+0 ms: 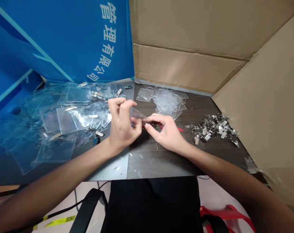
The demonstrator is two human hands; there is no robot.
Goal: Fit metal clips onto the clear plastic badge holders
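Observation:
My left hand (124, 121) grips a clear plastic badge holder (138, 114) by its edge, the fingers curled and the thumb against it. Facing it, my right hand (165, 129) pinches something small and dark at the badge holder's near corner, perhaps a metal clip; the fingers hide most of it. A red item (181, 129) shows from beneath my right hand. Just beyond the hands lies a pile of clear badge holders (168, 102). To the right sits a heap of metal badge clips (217, 126) with clear straps.
Many clear holders with clips (76, 116) spread over the left of the table (161, 165). Tiny plastic scraps (118, 168) lie near the front edge. A blue printed panel (71, 38) and cardboard walls (181, 68) close off the back; another board (270, 97) stands at the right.

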